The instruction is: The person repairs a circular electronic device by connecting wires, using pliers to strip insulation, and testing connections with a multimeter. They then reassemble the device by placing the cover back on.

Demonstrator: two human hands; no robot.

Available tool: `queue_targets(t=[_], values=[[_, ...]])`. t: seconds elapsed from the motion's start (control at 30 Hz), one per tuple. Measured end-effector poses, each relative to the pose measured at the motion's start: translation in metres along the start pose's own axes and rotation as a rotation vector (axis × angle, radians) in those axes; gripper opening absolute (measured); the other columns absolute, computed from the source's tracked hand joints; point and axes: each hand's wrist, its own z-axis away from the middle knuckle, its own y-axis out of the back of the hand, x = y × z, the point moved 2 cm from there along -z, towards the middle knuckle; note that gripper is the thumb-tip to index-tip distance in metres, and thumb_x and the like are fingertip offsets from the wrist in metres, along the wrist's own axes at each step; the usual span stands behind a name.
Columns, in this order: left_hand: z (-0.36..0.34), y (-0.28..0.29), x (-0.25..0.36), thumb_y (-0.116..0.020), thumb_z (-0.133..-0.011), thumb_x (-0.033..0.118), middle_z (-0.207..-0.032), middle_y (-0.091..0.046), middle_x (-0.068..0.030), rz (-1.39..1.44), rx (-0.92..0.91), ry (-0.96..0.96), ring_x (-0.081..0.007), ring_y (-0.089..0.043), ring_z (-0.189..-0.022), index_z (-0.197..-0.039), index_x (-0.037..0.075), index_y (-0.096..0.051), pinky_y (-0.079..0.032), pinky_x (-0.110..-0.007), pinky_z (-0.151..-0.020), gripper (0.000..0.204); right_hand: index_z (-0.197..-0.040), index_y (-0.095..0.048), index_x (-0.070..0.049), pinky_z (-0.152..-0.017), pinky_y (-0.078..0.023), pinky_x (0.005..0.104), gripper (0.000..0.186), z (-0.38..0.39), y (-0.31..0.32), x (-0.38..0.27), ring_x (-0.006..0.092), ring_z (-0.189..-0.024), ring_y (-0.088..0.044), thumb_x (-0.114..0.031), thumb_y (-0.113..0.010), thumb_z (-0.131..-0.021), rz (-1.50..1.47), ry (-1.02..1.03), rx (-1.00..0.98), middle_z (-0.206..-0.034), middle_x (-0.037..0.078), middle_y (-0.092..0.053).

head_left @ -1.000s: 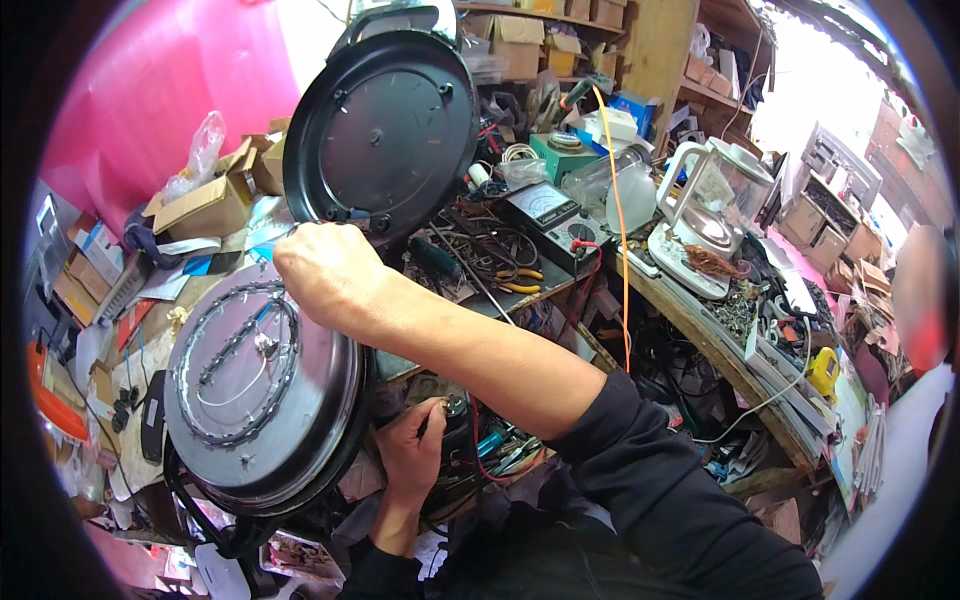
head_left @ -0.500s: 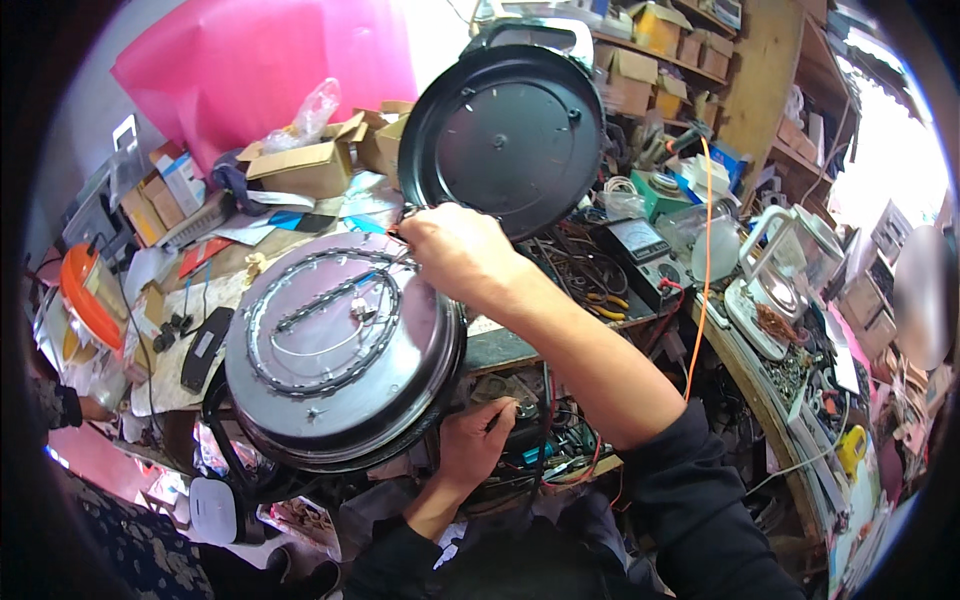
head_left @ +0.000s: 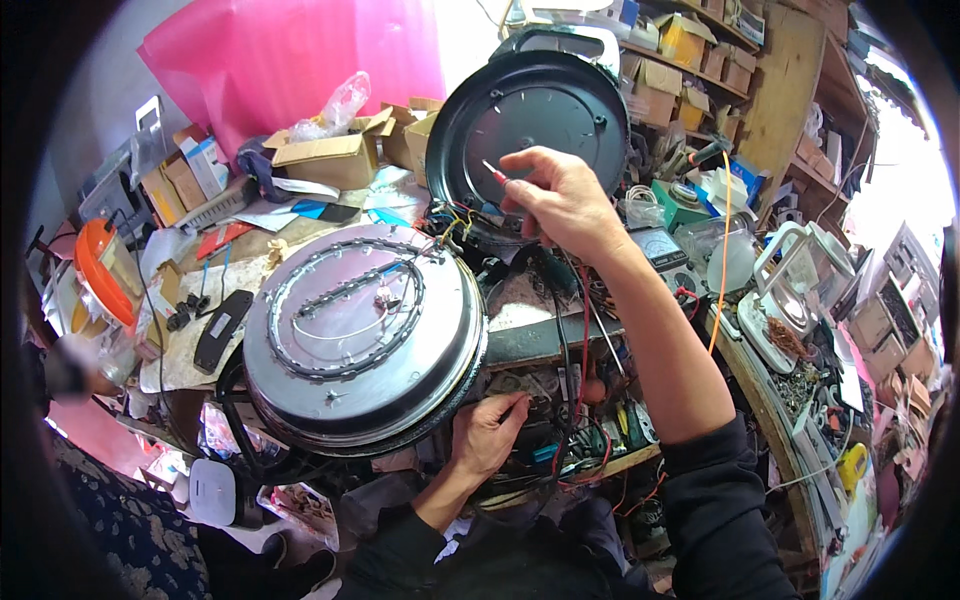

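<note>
My right hand is raised and pinches a red test probe, its metal tip pointing up and left. Behind it stands the tilted round black shell of an electric pan. To the left lies the pan's silvery metal body, bottom up, with a ringed heating element and a thin wire on it. Loose coloured wires run between body and shell. My left hand is low beside the pan body, over the drawer, fingers curled together; whatever they hold is hidden.
An analog multimeter sits right of the shell. Dark and red leads hang before an open drawer of tools. An orange cord drops at the right. Cardboard boxes stand behind. Another person's patterned clothing shows at lower left.
My right hand has lifted away from the wires at the pan's edge and moved right, showing the red probe. My left hand stays low near the drawer. The view has shifted slightly.
</note>
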Motion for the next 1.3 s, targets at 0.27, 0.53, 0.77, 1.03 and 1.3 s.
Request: queue_targets(t=[0.27, 0.53, 0.77, 1.03, 1.3], values=[[-0.030, 0.001, 0.008, -0.064, -0.099, 0.023, -0.073, -0.062, 0.0047, 0.447, -0.207, 0.441, -0.0041, -0.054, -0.051, -0.102, 0.005, -0.073, -0.040, -0.019, -0.046, 0.021, -0.113, -0.067, 0.003, -0.041, -0.042, 0.0204, 0.024, -0.016, 0.028, -0.036, 0.0066, -0.052, -0.057, -0.015, -0.066, -0.096, -0.328, 0.205, 0.195, -0.083, 0.006, -0.070], [-0.037, -0.006, -0.024, -0.061, -0.099, 0.015, -0.076, -0.066, -0.0012, 0.419, -0.130, 0.465, -0.0085, -0.057, -0.054, -0.104, 0.000, -0.072, -0.047, -0.024, -0.047, 0.019, -0.094, -0.076, -0.003, -0.068, -0.055, 0.0335, 0.017, -0.063, -0.013, 0.015, 0.0189, -0.070, -0.070, -0.017, -0.070, -0.086, 0.160, 0.108, -0.027, -0.082, 0.012, -0.073], [-0.039, -0.009, -0.021, -0.061, -0.098, 0.011, -0.081, -0.066, -0.0005, 0.135, -0.133, 0.258, -0.0062, -0.055, -0.056, -0.109, -0.003, -0.071, -0.046, -0.025, -0.046, 0.020, -0.100, -0.077, -0.011, -0.083, -0.056, 0.0376, 0.025, -0.082, -0.035, 0.047, 0.0288, -0.089, -0.072, -0.025, -0.067, -0.082, 0.503, -0.127, -0.162, -0.094, 0.014, -0.075], [-0.038, -0.007, -0.016, -0.063, -0.098, 0.012, -0.083, -0.068, 0.0017, 0.189, -0.141, 0.266, -0.0046, -0.054, -0.056, -0.115, 0.001, -0.071, -0.046, -0.024, -0.049, 0.021, -0.103, -0.078, -0.011, -0.076, -0.058, 0.0376, 0.028, -0.098, -0.045, 0.052, 0.0278, -0.084, -0.073, -0.017, -0.063, -0.080, 0.570, -0.249, -0.248, -0.097, 0.016, -0.075], [-0.039, -0.008, -0.021, -0.064, -0.098, 0.011, -0.082, -0.067, 0.0011, 0.326, -0.141, 0.266, -0.0052, -0.054, -0.058, -0.116, 0.002, -0.072, -0.047, -0.024, -0.049, 0.021, -0.102, -0.077, -0.006, -0.075, -0.057, 0.0372, 0.027, -0.111, -0.054, 0.064, 0.0280, -0.082, -0.073, -0.012, -0.061, -0.080, 0.538, -0.199, -0.298, -0.093, 0.017, -0.074]])
